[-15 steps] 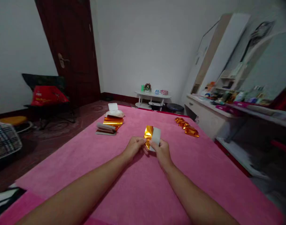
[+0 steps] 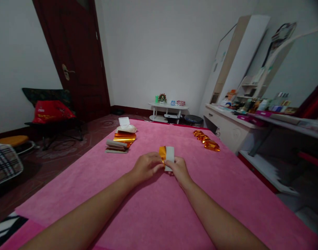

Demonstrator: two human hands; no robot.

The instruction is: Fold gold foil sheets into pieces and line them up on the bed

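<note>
Over the pink bed cover [image 2: 148, 215], a sheet of paper with a gold foil face [image 2: 162, 152] and a pale grey side [image 2: 170, 153] is held between my hands, folded so both sides show. My right hand [image 2: 181, 171] pinches its right part, with the thumb on the grey side and fingers behind. At the left edge, my left hand [image 2: 148, 166] has its fingertips on the gold part. Farther left lie grey folded sheets [image 2: 116, 144] and gold foil sheets [image 2: 125, 138]. To the right is a row of folded gold foil pieces [image 2: 206, 140].
Behind the gold sheets sits a white package [image 2: 126, 128] with a white flap. A white low table [image 2: 168, 106] stands by the far wall. On the right is a dresser [image 2: 226, 121] with bottles; on the left, a chair holds a red bag [image 2: 53, 111].
The sheet has turned more upright and shows a narrower gold part. My left hand's fingers have straightened along its left edge. The camera view has shifted slightly.
</note>
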